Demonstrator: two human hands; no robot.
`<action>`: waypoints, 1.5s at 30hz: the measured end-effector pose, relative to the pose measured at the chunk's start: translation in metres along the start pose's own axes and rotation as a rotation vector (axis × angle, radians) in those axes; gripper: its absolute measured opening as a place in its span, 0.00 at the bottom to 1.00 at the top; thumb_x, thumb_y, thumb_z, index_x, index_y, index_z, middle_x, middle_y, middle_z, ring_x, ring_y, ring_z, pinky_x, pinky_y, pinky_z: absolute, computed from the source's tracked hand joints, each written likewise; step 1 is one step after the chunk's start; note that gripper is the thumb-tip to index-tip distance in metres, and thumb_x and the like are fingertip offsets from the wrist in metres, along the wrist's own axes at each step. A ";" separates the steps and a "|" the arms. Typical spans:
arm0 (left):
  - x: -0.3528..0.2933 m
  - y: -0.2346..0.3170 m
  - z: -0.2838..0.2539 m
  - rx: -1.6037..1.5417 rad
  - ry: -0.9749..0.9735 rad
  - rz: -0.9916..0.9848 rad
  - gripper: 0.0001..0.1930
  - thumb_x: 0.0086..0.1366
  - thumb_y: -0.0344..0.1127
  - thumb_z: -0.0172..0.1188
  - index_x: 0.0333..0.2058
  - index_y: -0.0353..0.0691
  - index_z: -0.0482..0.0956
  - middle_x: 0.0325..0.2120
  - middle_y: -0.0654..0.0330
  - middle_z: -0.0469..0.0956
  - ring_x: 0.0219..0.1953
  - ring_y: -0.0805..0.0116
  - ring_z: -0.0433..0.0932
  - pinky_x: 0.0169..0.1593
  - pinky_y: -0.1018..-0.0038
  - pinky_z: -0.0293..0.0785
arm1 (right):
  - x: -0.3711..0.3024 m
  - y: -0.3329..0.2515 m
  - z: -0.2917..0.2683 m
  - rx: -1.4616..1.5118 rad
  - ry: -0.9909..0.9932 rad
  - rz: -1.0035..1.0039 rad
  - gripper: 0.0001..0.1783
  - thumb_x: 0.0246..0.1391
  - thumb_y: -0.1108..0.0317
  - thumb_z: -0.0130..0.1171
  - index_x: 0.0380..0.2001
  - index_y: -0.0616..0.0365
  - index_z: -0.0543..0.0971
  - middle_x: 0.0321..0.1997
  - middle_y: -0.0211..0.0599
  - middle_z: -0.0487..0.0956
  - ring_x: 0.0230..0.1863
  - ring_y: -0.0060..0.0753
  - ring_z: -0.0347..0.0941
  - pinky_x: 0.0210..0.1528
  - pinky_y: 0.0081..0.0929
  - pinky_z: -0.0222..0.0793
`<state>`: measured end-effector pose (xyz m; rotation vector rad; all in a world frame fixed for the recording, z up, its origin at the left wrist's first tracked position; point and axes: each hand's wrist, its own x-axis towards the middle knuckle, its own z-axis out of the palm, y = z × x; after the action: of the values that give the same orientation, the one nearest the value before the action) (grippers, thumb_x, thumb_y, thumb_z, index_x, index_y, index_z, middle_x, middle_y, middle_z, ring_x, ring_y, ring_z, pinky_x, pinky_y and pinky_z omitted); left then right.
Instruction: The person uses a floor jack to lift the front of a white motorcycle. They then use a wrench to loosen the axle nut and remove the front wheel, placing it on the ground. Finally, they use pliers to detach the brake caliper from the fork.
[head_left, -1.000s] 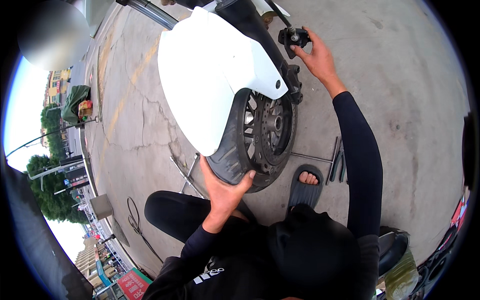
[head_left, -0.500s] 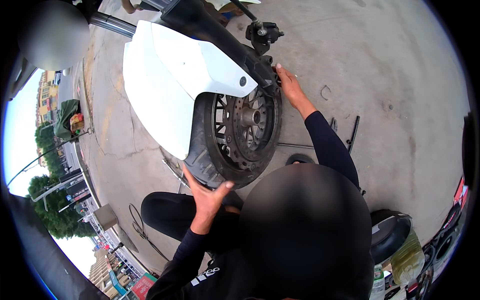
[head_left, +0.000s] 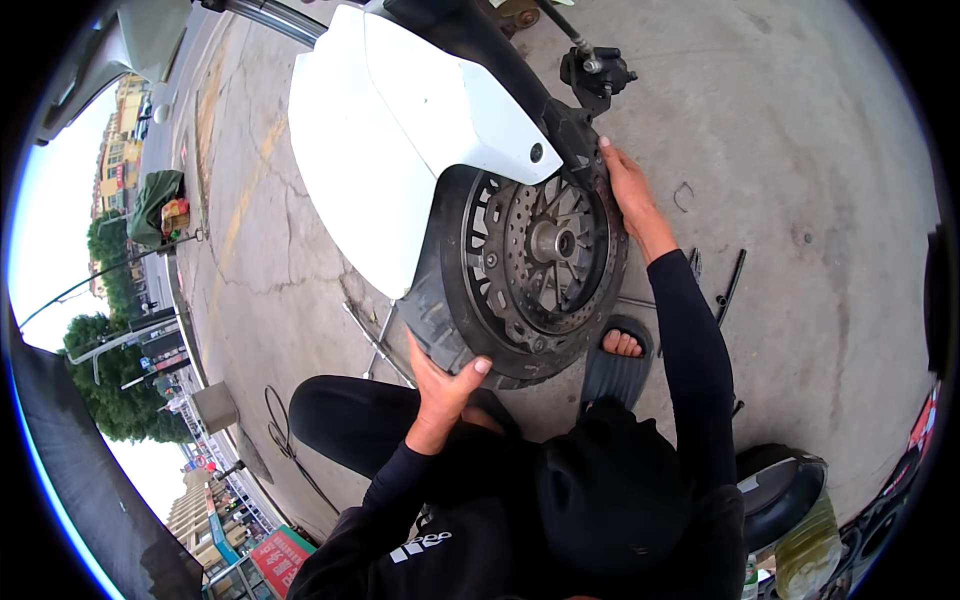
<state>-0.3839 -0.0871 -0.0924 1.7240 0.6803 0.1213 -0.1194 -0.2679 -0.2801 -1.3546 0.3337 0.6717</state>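
Observation:
A motorcycle front wheel, with a black tyre, spokes and a drilled brake disc, sits partly under a white front fender. My left hand grips the tyre at its near left, thumb on the sidewall and fingers against the tread. On the far right side, my right hand is closed around the tyre's edge; some of its fingers are hidden. The wheel's hub shows an open centre hole. Beside the dark fork leg, a brake caliper hangs apart from the disc.
Metal bar tools lie on the concrete right of my arm, near a small curved wire. A cross-shaped wrench rests left of the wheel. My sandalled foot is close below it. A black rounded object stands lower right.
The wheel has come slightly lower toward me relative to the fender, and more of its disc face shows. Both hands keep their hold. The view has shifted, and the sandalled foot shows more fully.

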 end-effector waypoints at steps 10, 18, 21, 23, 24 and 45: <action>-0.043 -0.002 0.003 0.181 -0.026 0.009 0.58 0.45 0.44 0.82 0.66 0.33 0.51 0.59 0.50 0.65 0.62 0.60 0.67 0.66 0.63 0.62 | -0.014 0.038 -0.023 -0.180 0.071 -0.105 0.30 0.70 0.48 0.53 0.57 0.66 0.78 0.54 0.46 0.82 0.58 0.36 0.76 0.62 0.30 0.66; -0.024 0.029 -0.036 -0.141 -0.297 -0.171 0.62 0.48 0.37 0.82 0.72 0.32 0.44 0.68 0.47 0.60 0.69 0.56 0.63 0.68 0.60 0.64 | -0.080 0.000 -0.041 -0.355 0.019 -0.260 0.27 0.67 0.55 0.57 0.57 0.69 0.75 0.54 0.50 0.82 0.56 0.41 0.79 0.61 0.32 0.70; 0.022 0.044 -0.027 -0.174 -0.263 -0.046 0.59 0.50 0.44 0.79 0.72 0.30 0.49 0.67 0.48 0.63 0.68 0.56 0.65 0.69 0.63 0.62 | -0.107 0.001 -0.033 -0.390 -0.036 -0.254 0.26 0.66 0.56 0.58 0.57 0.68 0.76 0.54 0.51 0.82 0.55 0.43 0.80 0.58 0.34 0.72; 0.026 0.055 -0.005 0.108 -0.114 0.002 0.55 0.49 0.44 0.79 0.70 0.29 0.55 0.61 0.48 0.69 0.64 0.59 0.69 0.67 0.67 0.63 | -0.108 0.000 -0.027 -0.405 -0.079 -0.226 0.26 0.66 0.56 0.58 0.56 0.68 0.76 0.53 0.51 0.83 0.55 0.43 0.80 0.57 0.35 0.73; 0.027 0.057 -0.004 0.040 -0.106 -0.037 0.54 0.49 0.43 0.79 0.69 0.30 0.56 0.60 0.49 0.70 0.63 0.59 0.70 0.67 0.67 0.63 | -0.108 0.003 -0.024 -0.395 -0.075 -0.245 0.25 0.66 0.56 0.58 0.55 0.67 0.77 0.52 0.51 0.83 0.53 0.43 0.81 0.55 0.35 0.74; 0.019 0.010 -0.022 -0.568 -0.332 -0.306 0.54 0.52 0.53 0.78 0.70 0.33 0.58 0.64 0.47 0.70 0.64 0.51 0.72 0.68 0.56 0.69 | -0.209 0.014 0.014 -0.372 -0.352 -0.427 0.35 0.64 0.55 0.60 0.65 0.65 0.64 0.46 0.51 0.83 0.48 0.52 0.82 0.48 0.40 0.75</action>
<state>-0.3743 -0.0602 -0.0822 1.0493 0.5826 -0.1704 -0.2908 -0.3051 -0.1654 -1.5600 -0.3731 0.6126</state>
